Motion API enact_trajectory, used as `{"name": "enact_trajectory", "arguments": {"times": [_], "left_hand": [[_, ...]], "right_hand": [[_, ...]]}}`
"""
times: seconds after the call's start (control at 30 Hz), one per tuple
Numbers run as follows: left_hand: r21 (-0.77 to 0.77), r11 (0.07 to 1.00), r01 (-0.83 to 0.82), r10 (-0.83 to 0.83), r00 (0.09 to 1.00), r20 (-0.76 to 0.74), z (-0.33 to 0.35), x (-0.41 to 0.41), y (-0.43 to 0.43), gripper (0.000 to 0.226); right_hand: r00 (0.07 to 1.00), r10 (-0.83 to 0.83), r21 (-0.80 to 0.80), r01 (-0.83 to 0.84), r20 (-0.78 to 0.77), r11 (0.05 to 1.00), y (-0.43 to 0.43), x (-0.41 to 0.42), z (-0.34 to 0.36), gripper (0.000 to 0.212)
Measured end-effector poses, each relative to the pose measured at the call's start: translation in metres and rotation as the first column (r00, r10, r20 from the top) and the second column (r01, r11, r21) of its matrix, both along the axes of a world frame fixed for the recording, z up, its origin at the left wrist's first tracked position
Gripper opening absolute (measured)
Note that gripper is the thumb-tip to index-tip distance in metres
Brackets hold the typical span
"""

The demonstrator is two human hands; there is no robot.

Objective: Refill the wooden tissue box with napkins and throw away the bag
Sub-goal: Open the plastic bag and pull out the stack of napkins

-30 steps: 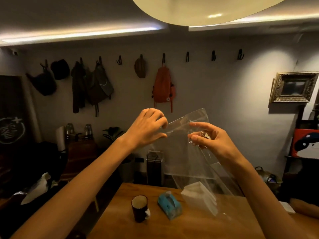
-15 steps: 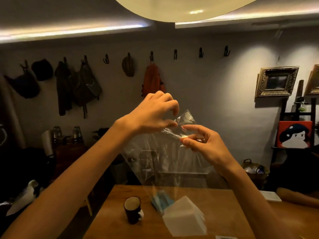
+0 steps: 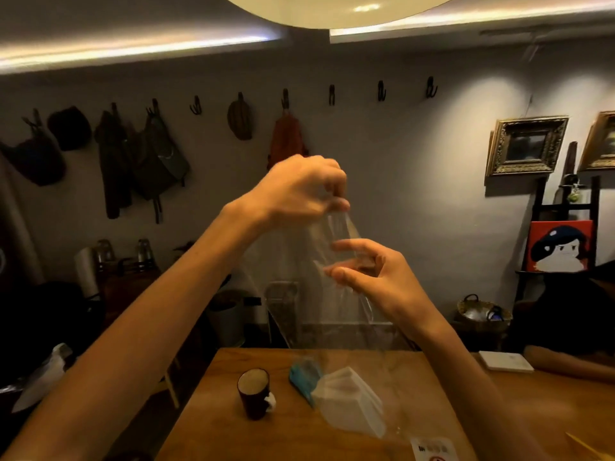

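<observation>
A clear plastic bag (image 3: 319, 307) hangs in the air above the wooden table (image 3: 213, 410). My left hand (image 3: 299, 191) pinches the bag's top from above. Lower and to the right, my right hand (image 3: 369, 274) pinches the bag's side between thumb and fingers. A stack of white napkins (image 3: 349, 404) sits in the bottom of the bag, low over the table. No wooden tissue box is in view.
On the table stand a dark mug (image 3: 254, 392), a blue tissue pack (image 3: 301, 377) behind the bag, and a white flat box (image 3: 506, 361) at the far right. Bags hang on wall hooks; a basket (image 3: 482, 314) and an easel with a painting (image 3: 559, 251) stand at right.
My left hand has risen with the bag's top while my right hand has dropped lower along the bag. The napkin stack has swung left and nearer within the bag.
</observation>
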State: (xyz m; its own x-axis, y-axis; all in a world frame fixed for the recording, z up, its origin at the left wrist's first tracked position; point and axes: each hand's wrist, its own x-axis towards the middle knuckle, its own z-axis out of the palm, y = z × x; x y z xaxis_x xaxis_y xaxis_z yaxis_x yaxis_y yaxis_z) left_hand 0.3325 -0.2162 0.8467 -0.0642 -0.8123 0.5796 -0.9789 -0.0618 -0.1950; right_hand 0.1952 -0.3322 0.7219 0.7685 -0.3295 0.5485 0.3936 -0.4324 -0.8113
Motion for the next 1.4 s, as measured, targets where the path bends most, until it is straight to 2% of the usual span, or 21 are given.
{"name": "enact_trajectory", "arguments": {"times": [0.03, 0.07, 0.1, 0.13, 0.17, 0.2, 0.23, 0.27, 0.37, 0.5, 0.7, 0.8, 0.87, 0.93, 1.0, 1.03, 1.1, 1.17, 1.23, 1.33, 1.4], "left_hand": [[-0.109, 0.994, 0.031, -0.044, 0.992, -0.118, 0.005, 0.003, 0.001, 0.031], [-0.252, 0.966, 0.056, -0.145, 0.926, -0.348, 0.011, 0.008, 0.003, 0.030], [-0.383, 0.920, 0.085, -0.279, 0.827, -0.488, 0.013, 0.014, 0.009, 0.030], [-0.421, 0.901, 0.105, -0.349, 0.753, -0.558, 0.010, 0.019, 0.019, 0.032], [-0.342, 0.933, 0.115, -0.311, 0.735, -0.602, 0.001, 0.021, 0.028, 0.039], [-0.176, 0.978, 0.115, -0.200, 0.766, -0.611, -0.014, 0.025, 0.034, 0.046], [0.013, 0.996, 0.090, -0.065, 0.803, -0.593, -0.033, 0.028, 0.040, 0.046], [0.119, 0.991, 0.055, 0.025, 0.812, -0.583, -0.051, 0.030, 0.045, 0.038], [0.036, 0.998, 0.046, -0.009, 0.721, -0.693, -0.097, 0.037, 0.060, 0.008], [0.125, 0.984, 0.127, 0.008, 0.669, -0.743, -0.161, 0.012, 0.070, 0.012], [0.398, 0.877, 0.269, 0.178, 0.588, -0.789, -0.266, -0.037, 0.076, 0.021], [0.463, 0.826, 0.321, 0.207, 0.592, -0.779, -0.304, -0.057, 0.076, 0.019], [0.465, 0.822, 0.328, 0.195, 0.605, -0.772, -0.320, -0.067, 0.073, 0.017], [0.449, 0.835, 0.320, 0.193, 0.593, -0.782, -0.330, -0.075, 0.071, 0.018], [0.416, 0.853, 0.315, 0.185, 0.563, -0.806, -0.336, -0.081, 0.069, 0.021], [0.402, 0.859, 0.318, 0.178, 0.551, -0.815, -0.338, -0.084, 0.068, 0.022], [0.387, 0.863, 0.326, 0.161, 0.549, -0.820, -0.339, -0.086, 0.065, 0.022], [0.389, 0.860, 0.331, 0.153, 0.559, -0.815, -0.336, -0.086, 0.061, 0.020], [0.401, 0.851, 0.339, 0.152, 0.572, -0.806, -0.331, -0.086, 0.057, 0.019], [0.445, 0.828, 0.340, 0.181, 0.590, -0.787, -0.327, -0.082, 0.051, 0.021], [0.463, 0.819, 0.339, 0.194, 0.596, -0.779, -0.325, -0.081, 0.048, 0.021]], "right_hand": [[1.000, -0.004, -0.004, 0.004, 0.009, 1.000, 0.001, -0.002, 0.000, 0.040], [1.000, -0.010, -0.004, 0.010, 0.018, 1.000, 0.002, -0.004, -0.001, 0.040], [0.999, -0.017, 0.003, 0.017, 0.027, 1.000, 0.003, -0.008, -0.001, 0.040], [0.999, -0.019, 0.014, 0.018, 0.032, 1.000, 0.004, -0.013, -0.003, 0.040], [0.999, -0.016, 0.027, 0.015, 0.030, 1.000, 0.006, -0.017, -0.006, 0.040], [1.000, -0.010, 0.040, 0.009, 0.020, 0.999, 0.007, -0.022, -0.010, 0.040], [1.000, -0.004, 0.058, 0.004, 0.006, 0.998, 0.008, -0.028, -0.014, 0.040], [1.000, 0.004, 0.083, -0.003, -0.013, 0.997, 0.010, -0.035, -0.020, 0.040], [0.995, 0.029, 0.152, -0.014, -0.098, 0.988, 0.012, -0.059, -0.049, 0.039], [0.958, 0.015, 0.248, 0.059, -0.286, 0.967, 0.010, -0.087, -0.115, 0.040], [0.805, 0.181, 0.416, 0.088, -0.565, 0.905, 0.012, -0.144, -0.219, 0.040], [0.777, 0.097, 0.372, 0.184, -0.622, 0.910, 0.018, -0.163, -0.248, 0.033], [0.816, -0.022, 0.342, 0.267, -0.578, 0.901, 0.024, -0.168, -0.260, 0.036], [0.845, -0.237, 0.263, 0.396, -0.480, 0.879, 0.036, -0.169, -0.265, 0.040], [0.825, -0.497, 0.039, 0.525, -0.269, 0.850, 0.056, -0.169, -0.260, 0.034], [0.822, -0.557, -0.125, 0.544, -0.117, 0.830, 0.067, -0.168, -0.256, 0.032], [0.878, -0.476, -0.451, 0.448, 0.056, 0.772, 0.087, -0.161, -0.247, 0.028], [0.913, -0.401, -0.690, 0.248, -0.067, 0.680, 0.093, -0.150, -0.241, 0.029], [0.867, -0.452, -0.813, 0.103, -0.209, 0.574, 0.088, -0.139, -0.241, 0.036], [0.804, -0.503, -0.869, -0.033, -0.317, 0.493, 0.071, -0.128, -0.236, 0.046], [0.769, -0.531, -0.881, -0.089, -0.357, 0.464, 0.060, -0.125, -0.228, 0.040]]}}
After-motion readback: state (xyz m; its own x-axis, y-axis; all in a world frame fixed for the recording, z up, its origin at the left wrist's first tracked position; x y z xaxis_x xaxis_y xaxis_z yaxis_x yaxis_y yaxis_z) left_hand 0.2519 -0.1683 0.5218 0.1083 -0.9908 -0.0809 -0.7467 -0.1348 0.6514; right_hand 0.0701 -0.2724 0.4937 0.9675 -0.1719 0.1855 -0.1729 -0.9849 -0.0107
